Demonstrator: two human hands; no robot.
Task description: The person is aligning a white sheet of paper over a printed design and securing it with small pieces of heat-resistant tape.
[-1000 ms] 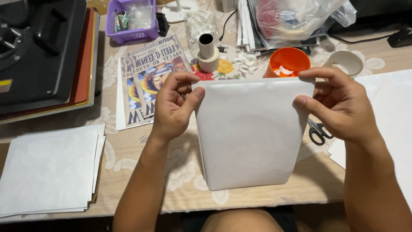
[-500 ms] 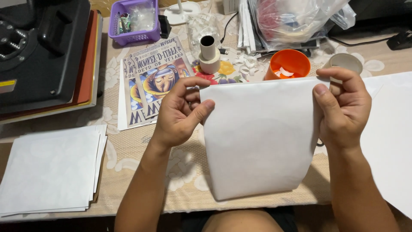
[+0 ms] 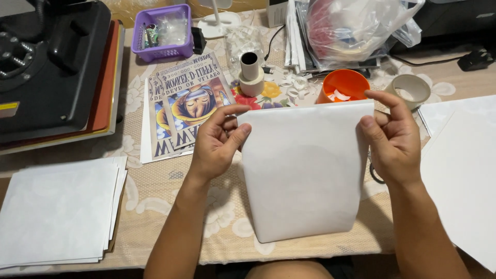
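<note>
Both hands pinch the top edge of a white sheet of paper [image 3: 302, 175], the left hand [image 3: 219, 142] gripping its upper left corner between thumb and fingers, the right hand [image 3: 392, 139] gripping its upper right corner with the index finger raised above the edge. The sheet hangs upright in the centre of the frame, lifted off the table [image 3: 155, 201], its lower edge curling slightly near the table's front edge. Behind its top edge, in the upper middle of the frame, stands an orange cup [image 3: 342, 85], partly hidden by the paper. Just right of the cup lies a roll of tape [image 3: 411, 90], close to the right hand's fingertips. To the left of the left hand lie 2 printed posters [image 3: 181, 111] with a cartoon face, overlapping each other. Above them in the upper part of the frame sits a purple basket [image 3: 163, 33], and to its right stands a small cardboard tube on a tape roll [image 3: 251, 72]. A black heat press [image 3: 51, 62] fills the upper left of the frame. A stack of white sheets [image 3: 57, 212] lies at the lower left, and more white sheets [image 3: 462, 170] lie at the right edge. A clear plastic bag [image 3: 351, 28] sits at the upper right. Scissor handles [image 3: 374, 173] show just below the right hand.
</note>
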